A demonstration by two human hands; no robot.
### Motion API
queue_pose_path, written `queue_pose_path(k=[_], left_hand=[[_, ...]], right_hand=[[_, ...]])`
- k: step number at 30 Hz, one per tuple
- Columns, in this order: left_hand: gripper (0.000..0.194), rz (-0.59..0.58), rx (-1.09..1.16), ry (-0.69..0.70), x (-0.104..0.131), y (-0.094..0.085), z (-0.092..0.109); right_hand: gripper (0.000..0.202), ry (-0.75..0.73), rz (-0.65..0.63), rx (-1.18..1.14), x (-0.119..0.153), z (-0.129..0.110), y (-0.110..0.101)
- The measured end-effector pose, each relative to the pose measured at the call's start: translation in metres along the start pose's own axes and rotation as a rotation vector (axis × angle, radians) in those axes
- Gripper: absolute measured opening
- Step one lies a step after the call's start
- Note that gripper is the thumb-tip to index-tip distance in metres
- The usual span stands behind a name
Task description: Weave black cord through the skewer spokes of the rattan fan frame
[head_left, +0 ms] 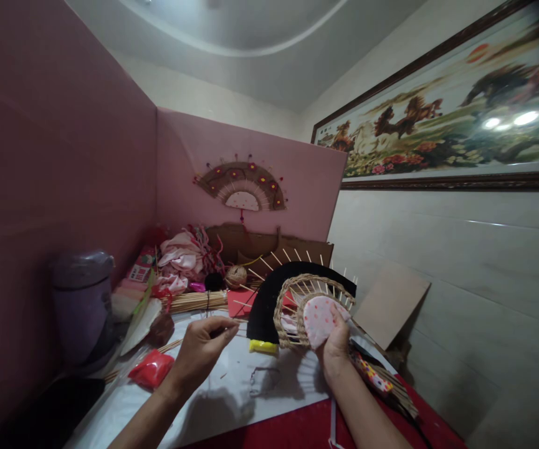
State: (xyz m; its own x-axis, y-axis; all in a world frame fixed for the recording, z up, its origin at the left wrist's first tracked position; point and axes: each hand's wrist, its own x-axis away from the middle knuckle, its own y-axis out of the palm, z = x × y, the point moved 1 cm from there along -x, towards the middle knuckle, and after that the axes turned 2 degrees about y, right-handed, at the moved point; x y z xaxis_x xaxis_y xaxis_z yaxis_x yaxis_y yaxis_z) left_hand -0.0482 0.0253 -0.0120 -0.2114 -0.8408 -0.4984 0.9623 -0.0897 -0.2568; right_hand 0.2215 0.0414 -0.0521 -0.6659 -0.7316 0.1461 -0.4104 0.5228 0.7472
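Observation:
My right hand (337,349) grips a fan by its pink dotted half-round base (318,319), thumb on the front. Thin sticks fan out from the base through a braided twine band (284,312) and a wide black band (265,308), their tips sticking out beyond the black edge. To the left of the fan, my left hand (206,349) is closed in a pinch, held a little apart from the black band. A dark thread seems to run near its fingertips, but what they hold is too small to name. Under the fan's left end shows a yellow packet (263,347).
A finished fan (242,201) hangs on the pink board. Behind my hands are bundled sticks (197,302), a twine ball (236,276), black yarn (214,282) and pink cloth (185,252). A red packet (151,369) and a lilac container (85,312) stand left; patterned strips (376,374) lie right.

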Motion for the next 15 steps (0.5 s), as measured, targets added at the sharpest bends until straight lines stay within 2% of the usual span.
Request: queue_pose_path(k=[4,8,12,15], left_hand=[[0.031,0.076,-0.059,0.01,0.0016,-0.0004,-0.0016],[0.025,0.048,-0.161,0.005,0.0027,-0.0002,-0.0027],[0.024,-0.032,-0.037,-0.049,0.0025,0.0041,-0.0059],[0.025,-0.024,0.028,-0.046,0.0032,0.0069,-0.0074]], right_hand=[[0.035,-0.02,0.002,-0.022,-0.0011,0.0008,-0.0004],[0.037,-0.011,0.021,-0.024,-0.0024,0.0013,-0.001],[0.038,-0.02,0.01,-0.009,-0.0023,0.0011,-0.0011],[0.035,-0.025,0.002,-0.017,-0.0015,0.0008,-0.0011]])
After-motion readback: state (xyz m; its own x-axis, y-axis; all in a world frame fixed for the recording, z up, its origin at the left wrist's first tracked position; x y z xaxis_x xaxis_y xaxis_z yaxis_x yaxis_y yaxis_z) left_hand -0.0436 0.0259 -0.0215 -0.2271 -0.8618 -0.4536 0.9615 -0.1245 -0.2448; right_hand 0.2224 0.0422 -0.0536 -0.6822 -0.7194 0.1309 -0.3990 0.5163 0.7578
